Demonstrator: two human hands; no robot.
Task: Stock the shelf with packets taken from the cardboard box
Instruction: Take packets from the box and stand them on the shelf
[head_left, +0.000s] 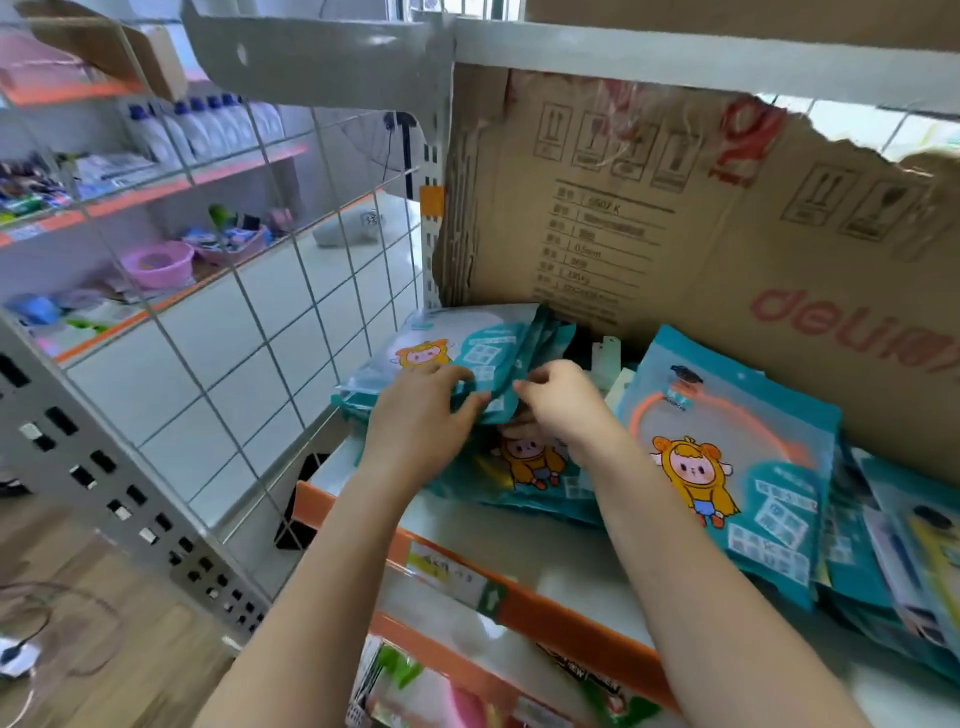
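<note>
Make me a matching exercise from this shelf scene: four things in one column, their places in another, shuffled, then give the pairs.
Things:
1. Upright teal cartoon-printed packet
2. Brown printed cardboard sheet
3. Orange shelf-edge strip
4. White wire grid panel

Places:
A. Along the shelf's front edge
B. At the shelf's left end
C. Standing against the shelf's back
D. Leaning to the right of both hands

The left hand and right hand are on a teal packet stack.

Pairs: 1-D, 2-C, 3-A, 4-B

Single head view, close, looking forward and down over shelf (571, 571) edge; no second view.
</note>
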